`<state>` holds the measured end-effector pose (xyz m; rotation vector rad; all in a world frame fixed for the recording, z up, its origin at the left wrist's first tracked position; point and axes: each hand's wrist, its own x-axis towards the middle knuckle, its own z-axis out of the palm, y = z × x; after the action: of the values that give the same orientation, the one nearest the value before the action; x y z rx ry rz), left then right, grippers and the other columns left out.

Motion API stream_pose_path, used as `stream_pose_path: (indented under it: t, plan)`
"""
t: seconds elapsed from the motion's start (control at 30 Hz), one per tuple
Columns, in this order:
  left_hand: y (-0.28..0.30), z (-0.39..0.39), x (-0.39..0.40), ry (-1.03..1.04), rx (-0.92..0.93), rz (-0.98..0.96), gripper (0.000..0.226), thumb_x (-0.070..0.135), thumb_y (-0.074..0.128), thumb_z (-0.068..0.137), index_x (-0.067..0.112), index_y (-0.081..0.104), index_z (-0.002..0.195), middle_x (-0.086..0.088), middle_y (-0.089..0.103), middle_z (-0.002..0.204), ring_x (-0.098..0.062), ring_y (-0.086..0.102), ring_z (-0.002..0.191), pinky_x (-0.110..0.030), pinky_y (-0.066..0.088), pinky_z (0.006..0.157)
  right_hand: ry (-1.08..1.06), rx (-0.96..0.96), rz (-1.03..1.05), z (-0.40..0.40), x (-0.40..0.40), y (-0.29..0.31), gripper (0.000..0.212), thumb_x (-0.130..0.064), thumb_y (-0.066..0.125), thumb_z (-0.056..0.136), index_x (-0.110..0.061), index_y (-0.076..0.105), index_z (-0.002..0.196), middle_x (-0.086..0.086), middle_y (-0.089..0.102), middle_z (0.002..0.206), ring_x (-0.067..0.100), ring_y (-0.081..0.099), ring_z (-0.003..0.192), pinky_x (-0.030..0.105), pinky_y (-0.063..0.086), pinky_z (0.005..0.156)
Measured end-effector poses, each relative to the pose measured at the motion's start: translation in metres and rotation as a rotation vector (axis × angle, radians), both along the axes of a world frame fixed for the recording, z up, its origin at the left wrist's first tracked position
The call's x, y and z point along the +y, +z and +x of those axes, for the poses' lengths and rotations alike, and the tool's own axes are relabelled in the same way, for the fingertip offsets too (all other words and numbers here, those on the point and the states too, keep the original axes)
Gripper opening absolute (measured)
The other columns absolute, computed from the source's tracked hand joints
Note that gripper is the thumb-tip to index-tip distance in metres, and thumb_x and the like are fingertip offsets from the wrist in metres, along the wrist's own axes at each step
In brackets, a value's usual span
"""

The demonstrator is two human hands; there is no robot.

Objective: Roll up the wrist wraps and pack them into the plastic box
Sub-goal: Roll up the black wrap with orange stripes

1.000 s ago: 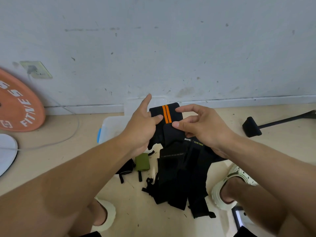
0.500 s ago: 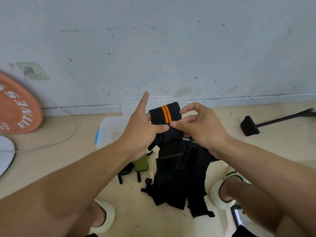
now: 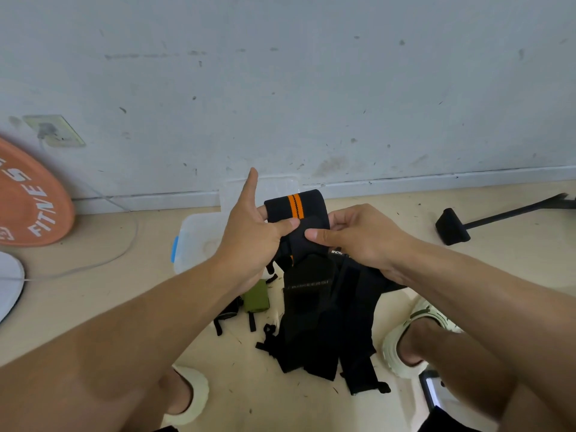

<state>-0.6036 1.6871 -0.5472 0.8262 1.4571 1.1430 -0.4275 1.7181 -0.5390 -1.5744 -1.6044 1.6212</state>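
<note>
You have the black wrist wrap with two orange stripes [image 3: 296, 210] raised in front of you, above the floor and just right of the plastic box [image 3: 199, 238]. It is partly rolled, the stripes facing you near its top. Your left hand [image 3: 249, 235] grips the roll from the left: the thumb lies across its front, the forefinger points straight up, clear of the fabric, and another fingertip shows behind the roll's left edge. Your right hand [image 3: 358, 238] pinches the wrap from the right, thumb on the front face and curled fingers behind. The two thumb tips nearly meet.

Below your hands, more black wraps [image 3: 324, 322] lie in a loose heap on the pale floor [image 3: 93, 294]; their upper part is hidden by your right hand, so you cannot tell whether any hang from it. A small olive-green wrap [image 3: 257, 296] lies just left of the heap, near the box's near corner.

The box is clear with a blue latch on its left side, and stands close to the far wall [image 3: 280, 88]. An orange weight plate [image 3: 28, 201] leans on the wall at far left. A black handled tool [image 3: 452, 227] lies on the floor to the right. Your feet in pale sandals [image 3: 402, 344] flank the heap.
</note>
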Motion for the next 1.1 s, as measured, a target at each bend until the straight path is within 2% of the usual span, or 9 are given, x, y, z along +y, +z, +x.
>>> stream_pose_path:
  t: [0.1,0.2,0.37,0.5,0.67,0.77,0.93,1.0,1.1]
  plan:
    - [0.001,-0.002,0.003,0.0,-0.03,-0.057,0.105,-0.002,0.071,0.093,0.039,0.006,0.164,-0.003,0.077,0.112,-0.021,0.076,0.1,-0.043,0.062,0.091,-0.017,0.006,-0.011,-0.002,0.0,-0.001,0.018,-0.033,0.075,0.093,-0.015,0.081,0.094,0.002,0.08,0.089,0.011,0.071,0.073,0.022,0.056,0.078]
    - [0.005,0.0,0.001,-0.042,-0.031,-0.103,0.11,0.002,0.076,0.09,0.034,0.002,0.165,-0.001,0.076,0.111,-0.018,0.077,0.095,-0.033,0.064,0.074,-0.054,-0.01,-0.004,-0.001,0.003,-0.006,0.03,-0.039,0.072,0.095,-0.01,0.079,0.098,0.01,0.079,0.094,0.007,0.064,0.068,0.02,0.05,0.068]
    - [0.003,0.0,0.002,-0.026,-0.046,-0.134,0.097,0.003,0.068,0.097,0.036,0.007,0.165,-0.004,0.073,0.114,-0.023,0.077,0.095,-0.037,0.065,0.069,-0.076,0.008,0.017,0.0,0.003,-0.004,0.029,-0.034,0.081,0.088,-0.012,0.071,0.104,0.006,0.077,0.092,0.011,0.07,0.07,0.024,0.055,0.068]
    - [-0.001,-0.001,0.005,-0.01,-0.039,-0.148,0.085,0.013,0.064,0.102,0.037,0.012,0.164,0.001,0.07,0.109,-0.026,0.076,0.098,-0.046,0.064,0.08,0.001,-0.251,0.441,0.004,0.004,0.0,0.048,-0.039,0.089,0.076,-0.038,0.065,0.117,-0.009,0.059,0.102,0.008,0.063,0.084,0.011,0.046,0.068]
    - [-0.004,-0.003,0.006,0.031,-0.087,-0.204,0.086,0.025,0.072,0.096,0.037,0.019,0.163,-0.006,0.051,0.152,-0.029,0.068,0.118,-0.05,0.055,0.102,0.174,-0.371,0.657,0.004,0.003,-0.001,0.031,-0.041,0.084,0.081,-0.037,0.076,0.111,-0.019,0.053,0.098,0.003,0.046,0.1,0.013,0.038,0.08]
    - [-0.004,0.001,0.003,0.044,-0.148,-0.237,0.084,0.02,0.069,0.099,0.032,0.017,0.164,-0.011,0.053,0.149,-0.027,0.072,0.109,-0.046,0.06,0.093,0.145,-0.325,0.762,0.003,0.001,-0.003,0.015,-0.033,0.086,0.08,-0.033,0.08,0.093,-0.02,0.059,0.092,0.005,0.048,0.095,0.013,0.038,0.08]
    - [-0.002,0.001,0.006,0.123,-0.153,-0.242,0.084,0.013,0.067,0.1,0.028,0.014,0.165,-0.013,0.055,0.144,-0.018,0.076,0.084,-0.028,0.06,0.054,0.2,-0.241,0.765,0.001,-0.005,0.004,0.007,-0.029,0.082,0.086,-0.033,0.077,0.087,-0.013,0.065,0.081,0.007,0.056,0.082,0.022,0.043,0.072]
    - [-0.004,-0.003,0.009,0.163,-0.13,-0.236,0.084,0.009,0.065,0.101,0.029,0.014,0.165,-0.009,0.056,0.14,-0.019,0.074,0.086,-0.029,0.059,0.055,0.271,-0.184,0.732,0.003,-0.008,0.008,0.009,-0.029,0.081,0.087,-0.036,0.075,0.085,-0.018,0.065,0.077,0.006,0.059,0.076,0.02,0.044,0.068]
    - [-0.007,-0.007,0.012,0.19,-0.119,-0.231,0.085,0.004,0.062,0.101,0.029,0.013,0.165,-0.011,0.055,0.14,-0.025,0.071,0.098,-0.034,0.061,0.071,0.366,-0.143,0.734,0.004,-0.012,0.012,0.006,-0.029,0.079,0.089,-0.033,0.075,0.087,-0.027,0.067,0.076,0.003,0.064,0.074,0.017,0.047,0.067]
